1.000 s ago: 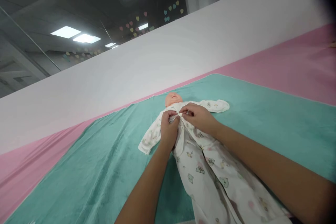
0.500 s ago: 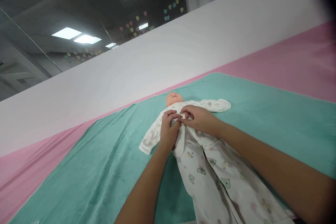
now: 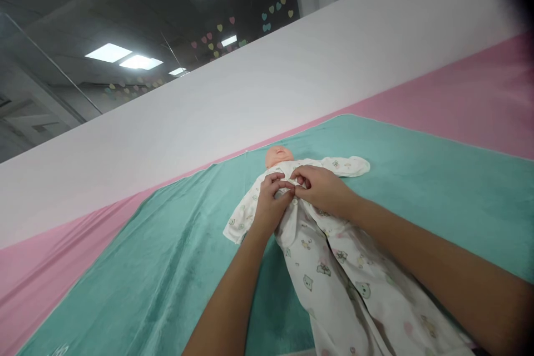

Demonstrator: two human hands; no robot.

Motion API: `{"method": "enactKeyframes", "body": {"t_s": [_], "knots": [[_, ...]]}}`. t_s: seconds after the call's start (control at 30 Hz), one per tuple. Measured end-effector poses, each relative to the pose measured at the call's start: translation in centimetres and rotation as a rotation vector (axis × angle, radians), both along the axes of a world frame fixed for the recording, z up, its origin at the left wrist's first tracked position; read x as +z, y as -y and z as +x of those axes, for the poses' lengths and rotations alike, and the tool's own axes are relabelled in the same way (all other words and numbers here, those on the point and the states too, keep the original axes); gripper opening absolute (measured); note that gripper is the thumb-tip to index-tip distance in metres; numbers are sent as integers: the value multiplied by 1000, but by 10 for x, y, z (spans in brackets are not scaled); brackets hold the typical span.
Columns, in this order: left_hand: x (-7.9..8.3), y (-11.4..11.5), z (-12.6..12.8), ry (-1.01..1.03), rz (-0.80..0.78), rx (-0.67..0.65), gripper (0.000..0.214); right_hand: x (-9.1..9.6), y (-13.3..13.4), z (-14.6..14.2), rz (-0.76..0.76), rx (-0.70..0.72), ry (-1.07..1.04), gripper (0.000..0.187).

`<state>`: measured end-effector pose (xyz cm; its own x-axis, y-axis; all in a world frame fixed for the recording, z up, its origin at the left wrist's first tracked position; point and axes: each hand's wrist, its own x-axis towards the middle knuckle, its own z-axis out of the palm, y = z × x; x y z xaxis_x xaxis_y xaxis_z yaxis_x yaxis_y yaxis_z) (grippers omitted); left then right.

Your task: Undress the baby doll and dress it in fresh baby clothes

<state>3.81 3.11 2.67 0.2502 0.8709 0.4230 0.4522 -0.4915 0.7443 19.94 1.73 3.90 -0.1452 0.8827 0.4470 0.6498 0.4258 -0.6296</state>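
A baby doll [image 3: 278, 156] lies on its back, its head at the far end. It wears a white baby romper [image 3: 306, 270] printed with small bears, sleeves spread to both sides. The romper's front is parted below the chest, and a button shows just under my fingers. My left hand [image 3: 272, 200] pinches the edge of the romper's front at the chest. Facing it, my right hand [image 3: 321, 188] pinches the opposite edge, thumb and forefinger together. The fingertips of both hands meet there and hide what lies between them.
Under the doll spreads a teal blanket [image 3: 179, 245] with wrinkles on the left. A pink surface [image 3: 479, 100] shows beyond its edges. Behind runs a low white wall [image 3: 233, 105], topped by glass with heart stickers [image 3: 267, 26].
The fingertips of both hands stay together at the chest and shift only slightly. The whole view has drifted a little; the doll and romper lie as before.
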Motion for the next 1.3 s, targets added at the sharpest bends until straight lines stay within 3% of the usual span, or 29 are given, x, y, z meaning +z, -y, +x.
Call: {"method": "enactKeyframes", "body": {"t_s": [0.33, 0.73, 1.3], "knots": [[3, 3, 1, -27, -18, 14, 5, -2, -4, 2, 7, 37, 4, 12], [11, 4, -15, -14, -152, -185, 6, 0, 0, 4, -61, 57, -37, 15], [16, 4, -22, -51, -200, -279, 7, -4, -2, 3, -55, 59, -10, 13]]}}
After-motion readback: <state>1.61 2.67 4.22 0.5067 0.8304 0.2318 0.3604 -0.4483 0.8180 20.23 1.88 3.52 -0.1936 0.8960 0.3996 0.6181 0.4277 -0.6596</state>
